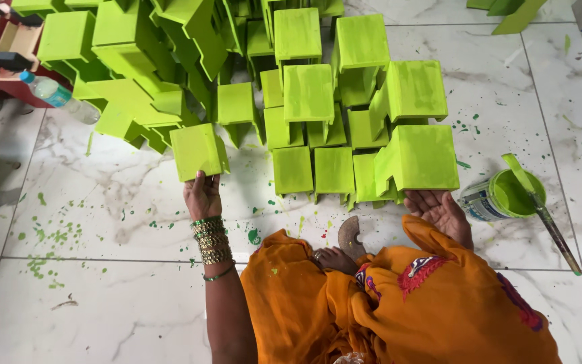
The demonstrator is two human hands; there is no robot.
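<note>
Two hands, two pieces: we see each hand on one lime-green painted wooden piece at the near edge of the pile.
Left hand (202, 195): fingers closed over the near edge of a small green block (199, 151), which sits tilted on the marble floor (102, 202), just left of the main rows.
Right hand (441, 212): palm up, fingers tucked under the near lower edge of a larger stool-shaped piece (419, 158); it bears against the piece rather than clenching it.
Where the pieces lie: both at the front of the heap of green pieces (304, 87), the larger one touching its neighbours on the left.
Weight: we judge them light enough for one hand each, the larger one less so.
Stiffness: rigid, flat-faced, with notched legs; no give.
Surface: paint may be tacky or slick, so faces could smear or slip.
Where to hold: we would take edges and undersides, thumb on top, keeping off the broad painted faces.
Nearby: open paint tin (504, 195) with a brush (547, 216) across it, right of the larger piece; plastic bottle (58, 96) far left.
</note>
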